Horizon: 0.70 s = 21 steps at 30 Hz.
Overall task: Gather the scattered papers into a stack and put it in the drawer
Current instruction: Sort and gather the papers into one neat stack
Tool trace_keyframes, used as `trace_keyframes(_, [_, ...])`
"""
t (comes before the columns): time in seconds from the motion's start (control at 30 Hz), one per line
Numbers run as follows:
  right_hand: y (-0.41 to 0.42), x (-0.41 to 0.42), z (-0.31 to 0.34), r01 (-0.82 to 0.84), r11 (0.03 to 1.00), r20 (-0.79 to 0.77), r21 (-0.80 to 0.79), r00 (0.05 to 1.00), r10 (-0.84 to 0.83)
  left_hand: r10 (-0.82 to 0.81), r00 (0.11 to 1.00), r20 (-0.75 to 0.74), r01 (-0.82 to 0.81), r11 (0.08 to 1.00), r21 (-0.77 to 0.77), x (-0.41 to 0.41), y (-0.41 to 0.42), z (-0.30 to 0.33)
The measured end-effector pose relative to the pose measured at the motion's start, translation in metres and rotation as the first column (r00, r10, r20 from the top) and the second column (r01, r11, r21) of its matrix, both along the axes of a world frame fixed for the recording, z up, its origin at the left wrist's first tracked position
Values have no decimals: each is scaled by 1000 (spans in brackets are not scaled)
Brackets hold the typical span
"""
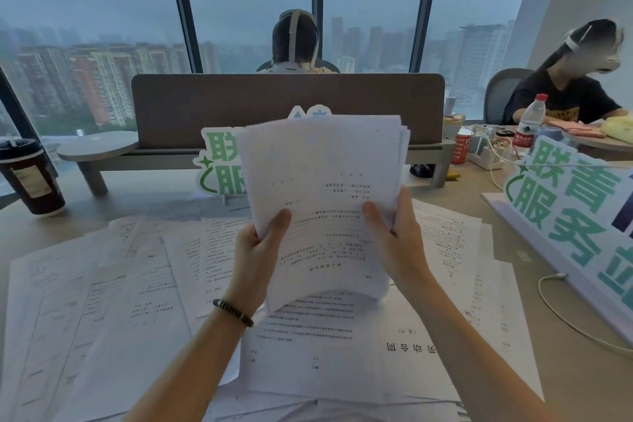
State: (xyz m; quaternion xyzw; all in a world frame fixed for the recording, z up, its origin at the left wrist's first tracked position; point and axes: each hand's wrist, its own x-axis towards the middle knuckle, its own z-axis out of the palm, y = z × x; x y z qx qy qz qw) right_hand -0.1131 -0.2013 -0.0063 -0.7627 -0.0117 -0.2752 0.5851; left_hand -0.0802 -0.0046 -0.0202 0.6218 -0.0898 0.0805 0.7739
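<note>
I hold a stack of printed white papers (322, 181) upright above the desk, its lower edge just over the sheets below. My left hand (258, 250) grips the stack's left side, thumb on the front. Gripping the right side the same way is my right hand (399, 236). Many more printed sheets (130, 288) lie scattered and overlapping across the desk in front of me, under and around my forearms. No drawer is in view.
A dark iced drink cup (32, 178) stands at far left. A grey partition (287, 106) with a low shelf backs the desk. Green-lettered signs (575, 212) lie at right beside a white cable (561, 315), a water bottle (529, 125) and a power strip. Two people sit beyond.
</note>
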Motion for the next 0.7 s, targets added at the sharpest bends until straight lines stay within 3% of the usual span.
trace_keyframes(0.13, [-1, 4, -28, -14, 998, -119, 56, 993, 21, -30, 999, -32, 31, 999, 39, -3, -1, -12])
trace_keyframes(0.27, [1, 2, -33, -4, 997, -107, 83, 994, 13, -41, 998, -37, 42, 999, 24, 1, 1, -12])
trace_keyframes(0.43, [-4, 2, -41, -23, 999, -274, -35, 962, 12, -38, 994, -102, 60, 972, 226, 12, 5, -17])
trace_keyframes(0.5, [-8, 4, -32, -9, 996, -321, -86, 947, -19, -69, 990, -125, 104, 946, 306, 22, 10, -8])
trace_keyframes(0.6, [-18, 3, -20, -43, 996, -391, -75, 920, 10, -194, 947, -254, 258, 934, 246, 33, 21, -3])
trace_keyframes(0.63, [-25, 2, -21, -33, 992, -426, -123, 905, -23, -235, 920, -315, 310, 927, 212, 35, 24, -5])
trace_keyframes(0.7, [-46, 4, -30, 38, 917, -503, -398, 827, -253, -264, 869, -418, 368, 910, 191, 38, 30, -15])
